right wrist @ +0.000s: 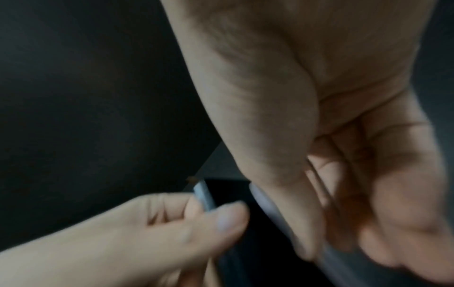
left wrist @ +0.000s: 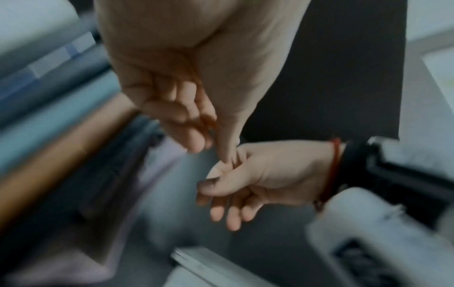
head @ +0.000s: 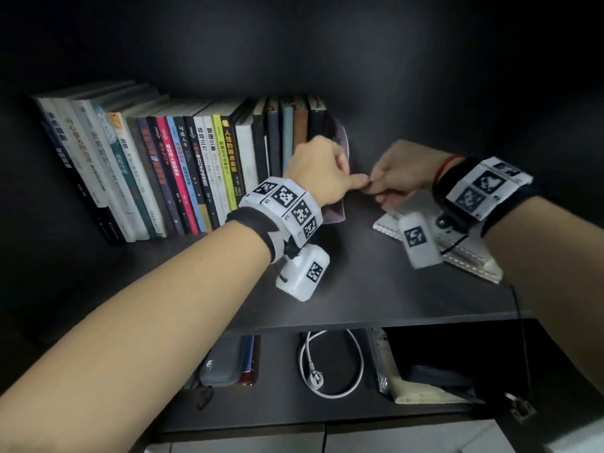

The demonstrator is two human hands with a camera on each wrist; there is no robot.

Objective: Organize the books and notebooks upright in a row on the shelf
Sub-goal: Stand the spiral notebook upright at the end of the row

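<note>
1. On the shelf [head: 376,289], a row of books [head: 183,171] stands upright at the left; a pale notebook [head: 470,253] lies flat at the right, below the right hand [head: 405,171].
2. Left hand [head: 322,173]: its grip is loosely curled and empty, thumb touching the right fingertips [left wrist: 221,211], beside a lilac notebook [head: 336,210] ending the row.
3. Right grip also holds nothing.
4. Next, probably: grasp the flat notebook and stand it against the row.

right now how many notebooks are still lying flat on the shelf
1 in view: a white notebook lies flat at the shelf's right, under the right hand. Others may be hidden behind the arms.
</note>
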